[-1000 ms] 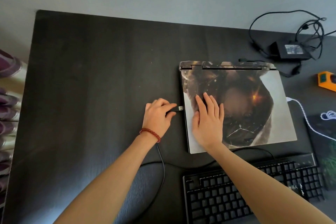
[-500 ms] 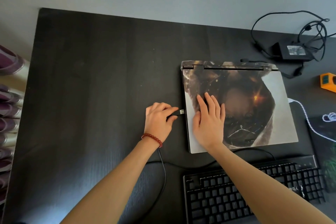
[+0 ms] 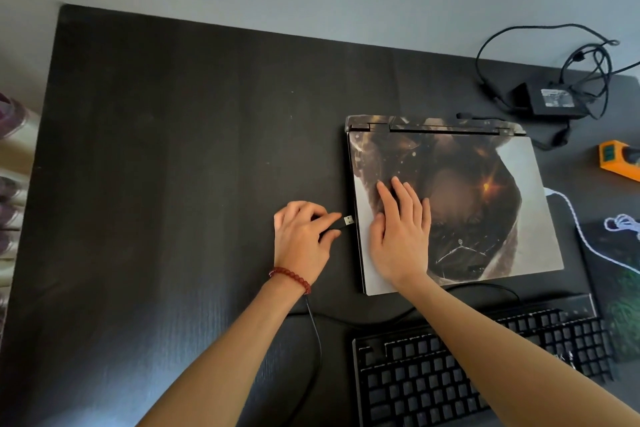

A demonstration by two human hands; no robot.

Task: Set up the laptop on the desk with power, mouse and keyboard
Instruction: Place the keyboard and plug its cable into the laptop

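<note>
The keyboard lies nearest me on the desk. My left hand pinches the plug, long axis left-right, metal tip pointing right, just beside the closed laptop's left edge. My right hand rests flat on the lid, fingers straight. The power brick sits beyond, far right.

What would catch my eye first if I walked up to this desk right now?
Probably the closed laptop with the brown and gold picture on its lid, right of centre on the black desk, with the right hand flat on it. Just beside its left edge, the left hand pinches a black cable's silver USB plug. A black keyboard lies nearest the person.
</note>
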